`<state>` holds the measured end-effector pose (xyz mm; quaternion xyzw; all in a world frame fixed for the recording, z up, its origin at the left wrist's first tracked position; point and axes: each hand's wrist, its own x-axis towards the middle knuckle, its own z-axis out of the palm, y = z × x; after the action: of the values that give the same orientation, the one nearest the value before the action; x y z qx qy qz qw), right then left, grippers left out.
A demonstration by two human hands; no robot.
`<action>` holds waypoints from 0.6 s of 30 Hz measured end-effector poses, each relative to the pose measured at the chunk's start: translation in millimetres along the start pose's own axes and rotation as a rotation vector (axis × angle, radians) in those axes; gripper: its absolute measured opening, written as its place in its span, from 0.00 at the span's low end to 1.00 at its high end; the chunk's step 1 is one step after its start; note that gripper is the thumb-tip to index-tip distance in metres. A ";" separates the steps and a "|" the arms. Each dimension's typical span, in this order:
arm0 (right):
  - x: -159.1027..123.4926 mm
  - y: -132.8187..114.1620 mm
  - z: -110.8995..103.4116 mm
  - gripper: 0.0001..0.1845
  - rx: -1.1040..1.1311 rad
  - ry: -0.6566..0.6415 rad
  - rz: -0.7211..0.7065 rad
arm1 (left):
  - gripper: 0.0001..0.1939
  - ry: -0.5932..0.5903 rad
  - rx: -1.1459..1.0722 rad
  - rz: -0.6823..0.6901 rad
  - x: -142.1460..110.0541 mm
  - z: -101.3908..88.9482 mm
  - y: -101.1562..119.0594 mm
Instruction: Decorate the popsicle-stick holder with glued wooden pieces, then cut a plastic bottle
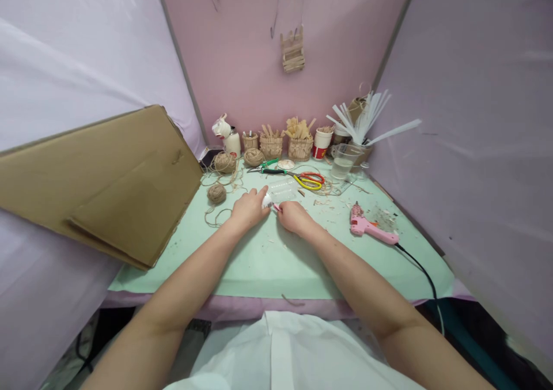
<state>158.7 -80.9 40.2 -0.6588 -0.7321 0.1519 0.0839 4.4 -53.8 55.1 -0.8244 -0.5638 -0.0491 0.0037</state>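
A clear plastic bottle [283, 189] lies on its side on the green tabletop, its white end towards me. My left hand [248, 208] is closed around that white end and holds it down. Close beside it, my right hand [296, 217] is a fist around a small pink tool [276, 207], whose tip meets the bottle's white end. Most of the tool is hidden in my fingers, so its kind cannot be made out. Just beyond the bottle lie scissors with red and yellow handles [309, 180] and green-handled pliers [272, 170].
A pink glue gun [371, 228] with a black cord lies at right. Twine balls [216, 193] sit at left near a leaning cardboard sheet [108, 177]. Along the back stand stick-filled baskets [300, 148], a paper cup [322, 143], white glue sticks [363, 119] and a clear cup [343, 162].
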 end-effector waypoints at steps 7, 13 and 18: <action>2.2 -4.7 4.8 0.19 -0.049 0.023 -0.007 | 0.35 -0.004 -0.032 -0.009 -0.4 -3.0 -1.5; -4.5 -4.0 0.1 0.17 -0.063 0.049 -0.014 | 0.35 0.009 -0.175 -0.012 1.9 0.4 -13.3; -12.8 10.5 -2.5 0.15 -0.060 0.131 -0.003 | 0.37 0.125 -0.462 -0.039 10.1 0.4 -35.6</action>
<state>170.9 -92.4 40.0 -0.6683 -0.7303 0.0862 0.1122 -25.1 -31.4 53.7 -0.7876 -0.5523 -0.2277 -0.1513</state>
